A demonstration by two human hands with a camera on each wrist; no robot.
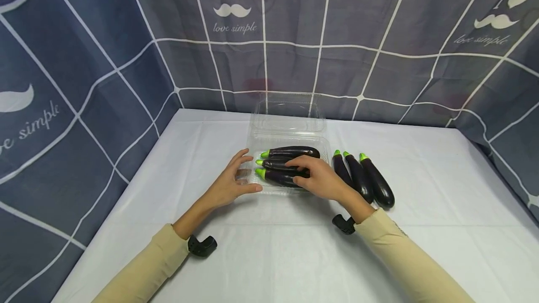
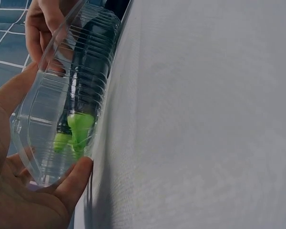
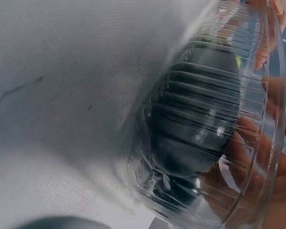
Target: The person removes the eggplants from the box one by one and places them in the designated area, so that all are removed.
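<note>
A clear plastic clamshell box (image 1: 328, 146) lies with its lid (image 1: 290, 106) raised at the back. Several dark eggplants lie in it side by side, green stem ends to the left. My right hand (image 1: 320, 176) reaches in over their right ends, thumb and fingertips around the middle eggplant (image 1: 273, 164); its palm hides the far end. The near eggplant (image 1: 278, 178) runs along the front wall. With fingers spread, my left hand (image 1: 229, 183) touches the box's left end, thumb at the front corner. In the left wrist view, green stems (image 2: 81, 125) show through the ribbed wall.
Three more eggplants (image 1: 376, 181) lie on the white cloth (image 1: 273, 256) just right of the box, beside my right forearm. Grey-blue checked curtains (image 1: 294, 22) enclose the table at the back and both sides. Black wrist mounts (image 1: 202, 246) stick out from my cuffs.
</note>
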